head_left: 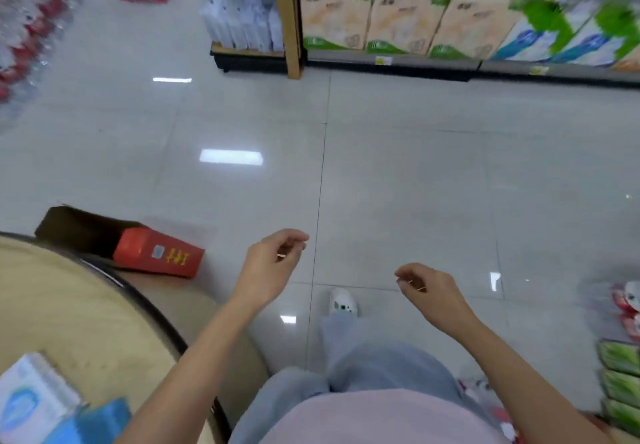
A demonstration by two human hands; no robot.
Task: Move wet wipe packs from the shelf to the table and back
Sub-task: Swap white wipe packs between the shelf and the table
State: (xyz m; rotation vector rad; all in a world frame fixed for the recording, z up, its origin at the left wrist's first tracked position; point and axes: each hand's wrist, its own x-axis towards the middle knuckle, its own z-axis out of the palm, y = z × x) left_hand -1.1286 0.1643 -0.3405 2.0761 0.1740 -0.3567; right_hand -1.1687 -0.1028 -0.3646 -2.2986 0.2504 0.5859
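We are between carries, by our reading: both hands hang over the floor (381,183) with nothing in them. The left hand (273,263) has its fingers loosely curled, thumb near the forefinger but pinching nothing. The right hand (429,291) is the same, fingers relaxed and slightly bent.

The wet wipe packs (38,405), blurred but probably blue-and-white ones, lie at the near edge of the round tabletop (69,305), just beside our left arm. The shelf (391,60) stands across the aisle, well apart from us.

The next move calls either for a walk over to the shelf for another pack, or for a turn left to lift one off the tabletop.

A red box (159,256) lies on the floor against the tabletop's far edge, off the straight path to the shelf but worth stepping around.
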